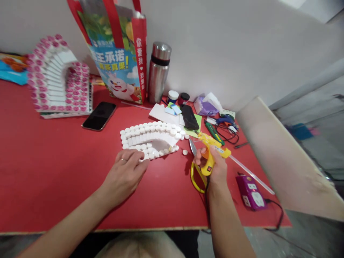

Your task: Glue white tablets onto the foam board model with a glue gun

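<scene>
My right hand is wrapped around the handle of a yellow hot glue gun, whose nozzle points left. A long clear glue stick sticks out of its back. My left hand has its fingers bent together at the near edge of a curved white model covered with rows of small white round pieces. Its thumb and index finger pinch a white round piece at that edge, partly hidden by the fingers. One loose white piece lies between the model and the scissors.
A pink-and-white curved model and a phone sit at left. Behind stand a bag and a steel flask. A dark phone, a green cutter and a purple power socket lie rightward; the gun's cord hangs down.
</scene>
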Demonstrator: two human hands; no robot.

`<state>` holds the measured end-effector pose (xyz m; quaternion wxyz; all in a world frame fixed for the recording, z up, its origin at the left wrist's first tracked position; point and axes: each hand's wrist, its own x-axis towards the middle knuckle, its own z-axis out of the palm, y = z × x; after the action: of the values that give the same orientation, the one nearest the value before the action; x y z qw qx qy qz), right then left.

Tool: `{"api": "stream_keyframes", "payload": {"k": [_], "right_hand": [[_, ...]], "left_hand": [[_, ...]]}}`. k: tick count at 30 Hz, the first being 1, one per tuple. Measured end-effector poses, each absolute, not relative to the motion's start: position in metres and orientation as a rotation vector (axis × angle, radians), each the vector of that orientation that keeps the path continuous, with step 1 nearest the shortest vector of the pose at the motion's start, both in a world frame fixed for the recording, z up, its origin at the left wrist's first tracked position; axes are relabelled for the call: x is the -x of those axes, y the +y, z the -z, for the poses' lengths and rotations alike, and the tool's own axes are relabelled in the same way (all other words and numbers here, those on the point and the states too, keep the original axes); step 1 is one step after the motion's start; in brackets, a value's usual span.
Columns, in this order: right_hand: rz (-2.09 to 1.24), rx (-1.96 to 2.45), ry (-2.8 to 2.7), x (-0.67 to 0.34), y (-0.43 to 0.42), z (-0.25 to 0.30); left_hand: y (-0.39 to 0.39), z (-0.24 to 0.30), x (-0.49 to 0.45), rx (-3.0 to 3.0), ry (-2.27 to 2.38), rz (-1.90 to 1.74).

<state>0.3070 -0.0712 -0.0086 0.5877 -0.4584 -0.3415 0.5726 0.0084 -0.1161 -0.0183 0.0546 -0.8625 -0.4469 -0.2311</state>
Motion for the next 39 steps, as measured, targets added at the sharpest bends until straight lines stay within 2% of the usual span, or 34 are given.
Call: {"api": "stream_keyframes", "payload": {"k": [13,19,24,29,37,39], "right_hand": [[-1.264,1.051,-0.761,-0.313,-0.067,0.018],[-1.270,1.044,-0.739,-0.311,-0.069,0.013],[-1.259,1.032,-0.751,-0.312,-0.069,0.014],[-1.255,1.022,-0.778,-0.316,-0.065,0.018],[-1.279,1.040,-0.793,-0.324,-0.059,0.019],[-1.243,1.045,-0.798,-0.324,-0.061,0.015]], "left_hand": [[-0.094,0.026,-0.032,2.636,-1.148,0.498],[-0.128,0.019,-0.014,2.813,-1.367,0.771],[-0.169,0.011,0.006,3.070,-1.359,1.026],[-0.161,-0.004,0.006,2.904,-1.375,1.397],[-0.096,-0.001,-0.093,3.100,-1.220,0.862],[-0.095,-0.003,-0.117,3.290,-1.041,0.730]]}}
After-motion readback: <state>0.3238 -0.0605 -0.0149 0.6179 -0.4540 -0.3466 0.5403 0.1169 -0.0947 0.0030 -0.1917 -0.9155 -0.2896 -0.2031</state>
